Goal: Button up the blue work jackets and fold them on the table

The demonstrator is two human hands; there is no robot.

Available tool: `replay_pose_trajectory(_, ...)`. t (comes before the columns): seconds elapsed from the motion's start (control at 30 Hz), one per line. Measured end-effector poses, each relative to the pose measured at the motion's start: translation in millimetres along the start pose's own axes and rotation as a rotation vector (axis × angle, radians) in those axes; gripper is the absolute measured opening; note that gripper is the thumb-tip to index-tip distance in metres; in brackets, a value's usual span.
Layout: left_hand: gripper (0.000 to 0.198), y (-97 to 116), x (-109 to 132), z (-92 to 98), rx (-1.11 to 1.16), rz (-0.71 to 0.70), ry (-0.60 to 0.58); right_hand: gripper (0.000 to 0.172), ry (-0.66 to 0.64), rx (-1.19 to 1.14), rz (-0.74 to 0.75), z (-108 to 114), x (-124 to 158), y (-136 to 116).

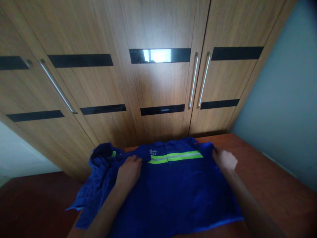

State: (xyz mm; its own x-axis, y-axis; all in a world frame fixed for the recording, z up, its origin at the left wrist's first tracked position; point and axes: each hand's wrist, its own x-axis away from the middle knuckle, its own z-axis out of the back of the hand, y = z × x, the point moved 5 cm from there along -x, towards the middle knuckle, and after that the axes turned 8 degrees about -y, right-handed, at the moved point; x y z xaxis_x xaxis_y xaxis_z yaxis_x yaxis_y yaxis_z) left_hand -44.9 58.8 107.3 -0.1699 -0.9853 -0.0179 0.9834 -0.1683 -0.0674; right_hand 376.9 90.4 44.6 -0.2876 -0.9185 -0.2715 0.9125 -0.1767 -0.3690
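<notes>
A blue work jacket (170, 188) with a yellow-green and silver reflective stripe lies spread across a reddish-brown surface (262, 178). White lettering or a logo shows above the stripe, too small to read. My left hand (130, 170) is closed on the cloth by the stripe's left end, its fingertips partly hidden by the folds. At the jacket's right upper edge, my right hand (224, 159) pinches the fabric between thumb and fingers. More blue cloth (99, 175) is bunched to the left of my left hand; I cannot tell whether it is part of the same garment.
Behind the jacket stands a wooden wardrobe (160, 82) with black strips and long metal handles (203, 81). A pale blue-grey wall (284, 109) rises on the right. At the lower left is a dark red floor (32, 201).
</notes>
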Motion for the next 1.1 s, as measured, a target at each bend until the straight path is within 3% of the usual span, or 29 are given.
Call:
replay_pose_trajectory(0.13,0.039,-52,-3,48.1,-0.057,0.26,0.231,0.044,0.09,-0.038,-0.052,20,-16,13)
replay_pose_trajectory(0.2,0.041,-65,-1,62.8,-0.112,0.33,0.341,0.049,0.041,-0.078,0.046,10,-10,0)
replay_pose_trajectory(0.27,0.044,-62,3,65.7,-0.129,0.307,0.41,0.047,-0.097,-0.128,0.253,-13,3,-27)
replay_pose_trajectory(0.33,0.043,-46,5,55.1,-0.096,0.187,0.382,0.04,-0.268,-0.142,0.468,-37,21,-56)
replay_pose_trajectory(0.4,0.039,-23,5,33.0,-0.028,0.023,0.251,0.036,-0.405,-0.104,0.578,-56,36,-77)
replay_pose_trajectory(0.5,0.041,7,7,-7.2,0.052,-0.165,-0.002,0.034,-0.533,0.02,0.593,-69,43,-93)
replay_pose_trajectory(0.6,0.046,22,7,-35.9,0.022,-0.225,-0.13,0.027,-0.586,0.095,0.601,-69,41,-103)
replay_pose_trajectory(0.7,0.053,30,4,-49.7,-0.002,-0.261,-0.165,0.017,-0.626,0.09,0.651,-60,41,-113)
replay_pose_trajectory(0.8,0.073,38,2,-57.5,0.044,-0.287,-0.224,0.017,-0.63,0.056,0.699,-38,52,-123)
replay_pose_trajectory(0.93,0.087,54,4,-53.7,0.164,-0.393,-0.214,0.014,-0.626,-0.046,0.834,7,97,-143)
replay_pose_trajectory(1.0,0.075,63,12,-42.1,0.215,-0.483,-0.158,0.016,-0.628,-0.08,0.904,28,129,-150)
replay_pose_trajectory(1.1,0.042,74,37,-23.3,0.272,-0.576,-0.146,0.021,-0.623,-0.094,0.911,44,172,-145)
